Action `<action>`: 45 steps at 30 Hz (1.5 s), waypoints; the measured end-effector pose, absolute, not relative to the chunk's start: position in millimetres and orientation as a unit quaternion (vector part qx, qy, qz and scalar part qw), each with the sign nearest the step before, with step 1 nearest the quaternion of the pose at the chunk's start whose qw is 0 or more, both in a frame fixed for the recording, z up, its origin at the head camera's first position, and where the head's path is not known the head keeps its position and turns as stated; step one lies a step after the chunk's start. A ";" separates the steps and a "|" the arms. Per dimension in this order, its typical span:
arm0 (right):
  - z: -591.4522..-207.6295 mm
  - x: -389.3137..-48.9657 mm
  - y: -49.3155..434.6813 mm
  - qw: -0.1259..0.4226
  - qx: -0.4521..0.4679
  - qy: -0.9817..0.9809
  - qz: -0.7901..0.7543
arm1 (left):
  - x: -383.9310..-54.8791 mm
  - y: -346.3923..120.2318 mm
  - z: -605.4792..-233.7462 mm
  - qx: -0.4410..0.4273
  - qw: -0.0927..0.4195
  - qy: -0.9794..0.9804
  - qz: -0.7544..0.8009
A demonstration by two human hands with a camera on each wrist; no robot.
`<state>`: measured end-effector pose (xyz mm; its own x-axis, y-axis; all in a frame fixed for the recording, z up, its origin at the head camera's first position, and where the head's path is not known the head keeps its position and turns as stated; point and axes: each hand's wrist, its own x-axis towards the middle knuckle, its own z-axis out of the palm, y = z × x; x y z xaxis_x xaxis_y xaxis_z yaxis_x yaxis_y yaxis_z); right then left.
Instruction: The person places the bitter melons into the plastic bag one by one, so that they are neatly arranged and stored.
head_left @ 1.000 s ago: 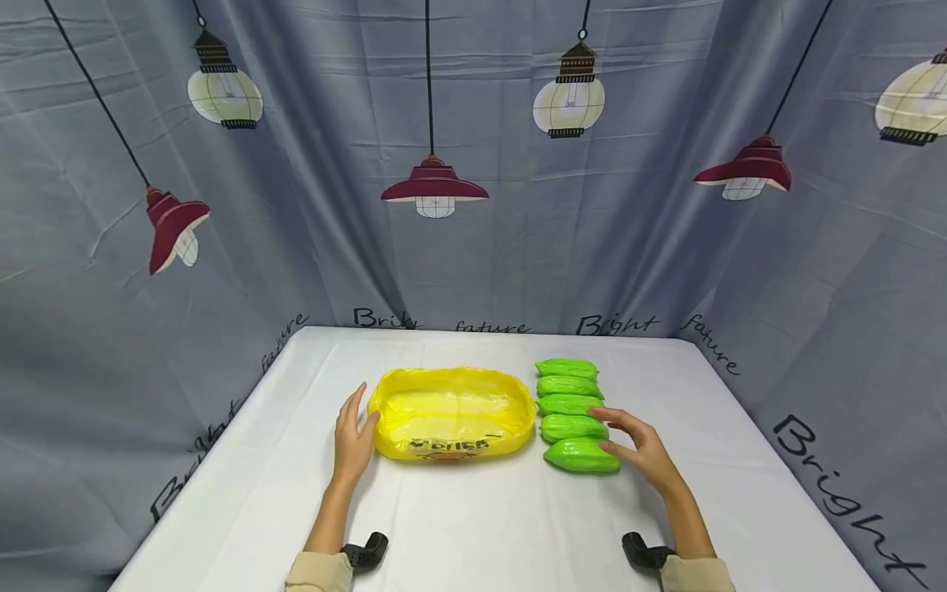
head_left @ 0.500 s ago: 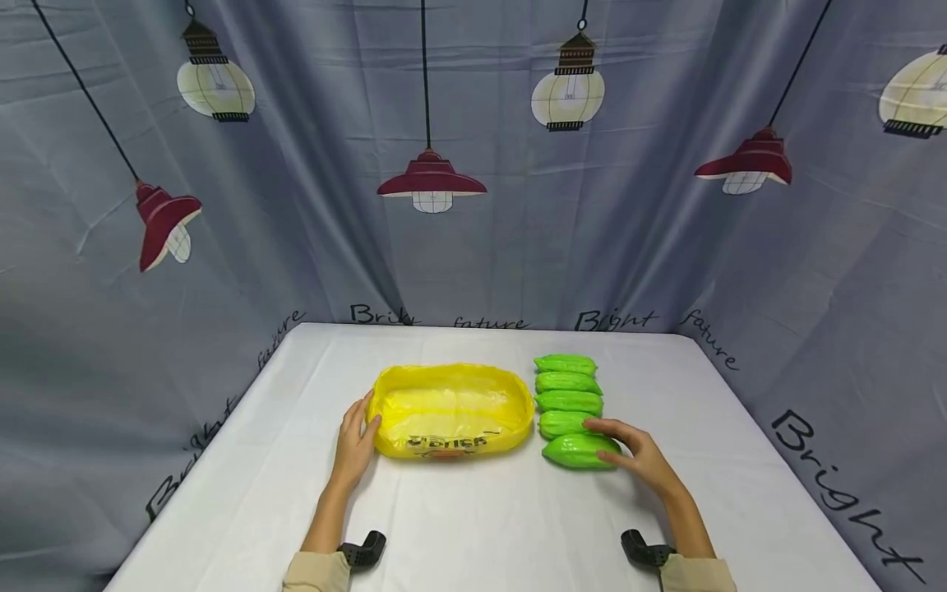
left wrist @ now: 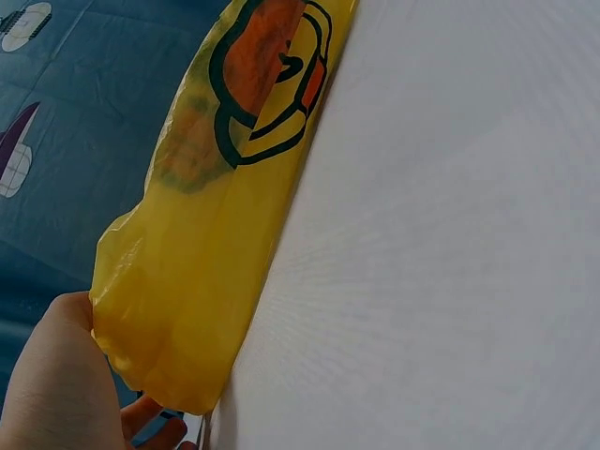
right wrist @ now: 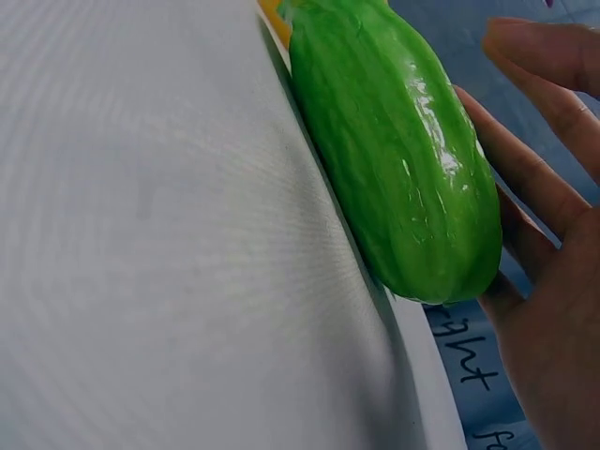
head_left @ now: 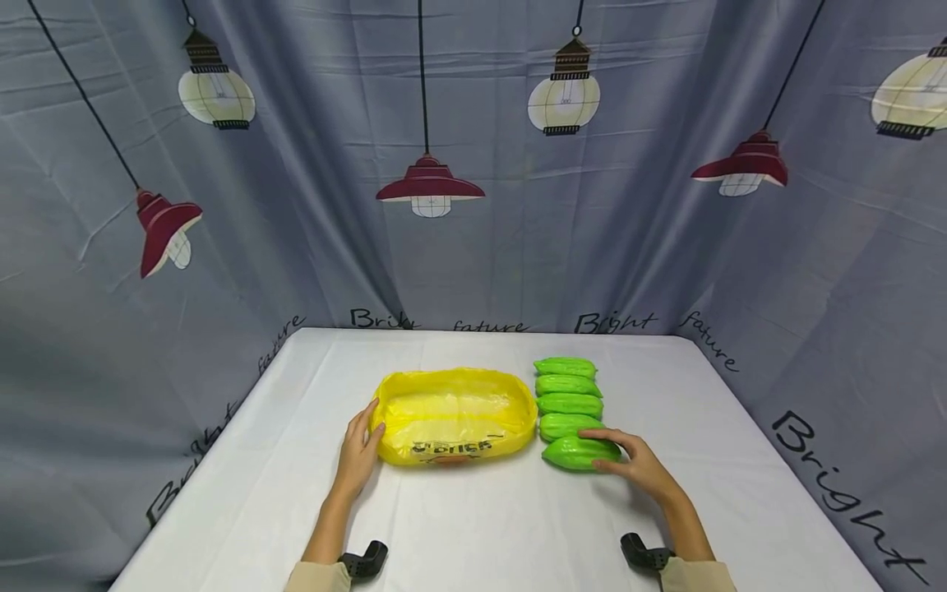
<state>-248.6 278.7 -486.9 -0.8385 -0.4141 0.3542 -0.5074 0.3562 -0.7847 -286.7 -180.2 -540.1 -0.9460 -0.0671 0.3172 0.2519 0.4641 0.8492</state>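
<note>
On the white table stands a yellow plastic bag, its mouth spread wide, with print on its near side. My left hand holds its left end, the thumb over the rim and the other fingers outside. To the bag's right, several glossy green bitter melons lie in a column. Around the right end of the nearest bitter melon, my right hand is spread, thumb on the near side and fingers on the far side. The thumb stands off its surface in the right wrist view. The second bitter melon lies just behind.
A grey-blue curtain printed with lamps and lettering hangs behind and beside the table. Farther back in the column lie more bitter melons. Black wrist mounts sit below both hands.
My left hand has come in against the bag and taken its left rim. The right hand has moved slightly left and nearer, its fingers now around the nearest bitter melon.
</note>
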 end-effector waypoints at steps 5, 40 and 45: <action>-502.2 -256.3 283.4 0.058 0.269 -0.827 0.491 | -286.5 -181.2 -541.8 -0.058 0.165 -0.837 -0.518; -517.1 -263.8 290.0 0.012 0.267 -0.842 0.469 | -290.0 -180.4 -543.8 -0.065 0.164 -0.842 -0.510; -514.7 -261.6 288.4 -0.025 0.263 -0.849 0.458 | -289.6 -181.1 -543.4 -0.063 0.167 -0.841 -0.511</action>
